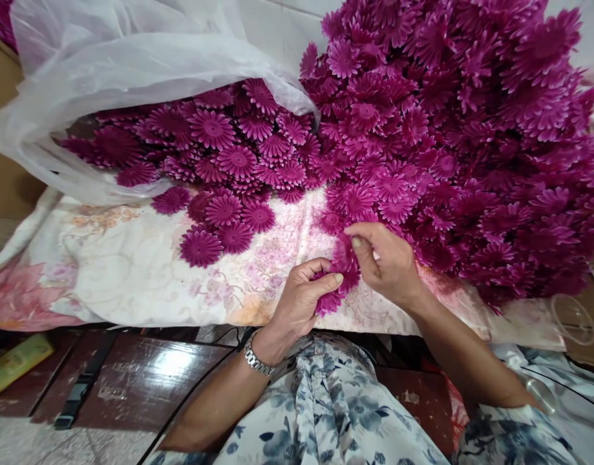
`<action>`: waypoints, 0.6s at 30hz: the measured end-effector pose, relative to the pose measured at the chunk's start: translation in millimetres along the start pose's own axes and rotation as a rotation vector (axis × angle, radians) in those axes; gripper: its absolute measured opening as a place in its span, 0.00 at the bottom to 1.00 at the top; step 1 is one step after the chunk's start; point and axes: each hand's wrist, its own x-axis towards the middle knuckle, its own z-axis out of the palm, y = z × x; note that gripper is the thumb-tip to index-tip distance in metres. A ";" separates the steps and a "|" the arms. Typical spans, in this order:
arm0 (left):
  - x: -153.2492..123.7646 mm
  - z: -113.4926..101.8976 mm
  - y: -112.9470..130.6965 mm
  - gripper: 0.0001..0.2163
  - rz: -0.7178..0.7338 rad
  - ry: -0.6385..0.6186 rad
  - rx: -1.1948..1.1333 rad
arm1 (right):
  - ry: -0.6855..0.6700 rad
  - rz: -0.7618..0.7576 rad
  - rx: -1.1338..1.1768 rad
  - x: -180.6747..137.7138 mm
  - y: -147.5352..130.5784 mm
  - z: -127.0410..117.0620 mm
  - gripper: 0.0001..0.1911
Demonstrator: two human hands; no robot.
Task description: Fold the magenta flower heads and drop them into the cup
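Note:
My left hand (304,294), with a metal watch on the wrist, is closed on magenta artificial flower heads (329,302) between thumb and fingers. Just right of it, my right hand (386,261) is bent in a pinch on the edge of another flower head (344,253), which looks slightly blurred. Both hands are low over the front of the cloth. A large heap of matching flower heads (423,142) rises beyond my right hand. More flower heads (238,161) spill from a white plastic bag (156,58) at the back left.
A stained floral cloth (132,258) covers the work surface. Some loose flower heads (202,245) lie left of my hands. A clear round rim (572,320) shows at the right edge. Below the cloth is a dark wooden bench (132,371) with a black buckle strap (78,394).

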 end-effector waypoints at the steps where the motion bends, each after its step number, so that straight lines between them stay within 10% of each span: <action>1: -0.2 0.0 1.3 0.10 0.003 0.006 0.023 | 0.016 0.034 0.002 8.1 5.9 -4.7 0.08; 8: -2.1 -3.1 3.4 0.12 0.023 0.056 0.022 | 0.139 0.309 -0.302 50.8 49.1 -36.0 0.12; 14: -1.8 -5.7 0.1 0.09 0.171 0.039 0.101 | -0.461 0.298 0.438 18.6 8.6 -19.8 0.13; 18: -2.1 -6.4 -3.0 0.08 0.230 0.043 0.170 | -0.482 0.455 0.701 3.3 -3.8 -8.0 0.09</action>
